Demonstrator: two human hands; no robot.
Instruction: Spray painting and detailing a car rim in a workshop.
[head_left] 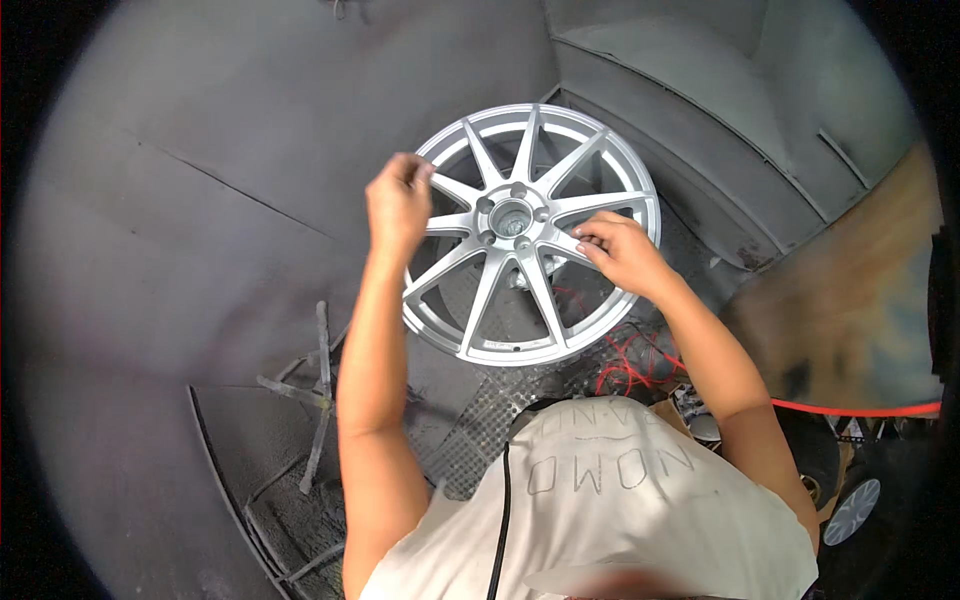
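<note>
Surrounding the work is a booth with dull grey, dust-coated walls (200, 200) that curve up behind, and a perforated metal grate floor (480, 420) below. A silver alloy wheel (530, 235) with many thin spokes stands raised above that grate, face up, between the two hands and just ahead of the person's chest.

The left hand (398, 205) hangs over the wheel's left rim, its fingers curled together in a loose pinch; whether this grip has hold of anything small cannot be told, and it seems to sit just above the rim rather than pressing on it. The right hand (620, 250) lies on the spokes at the wheel's right side, fingers bent and spread a little, tips touching the metal close to the centre hub (512, 218); its grip is part open and clasps nothing that shows.

Below the right hand, red cable (630, 365) lies tangled on the grate. Below the left hand, well apart from it, a grey cross-shaped metal stand (318, 395) rests on the floor. A second wheel (852, 512) shows at the far lower right.
</note>
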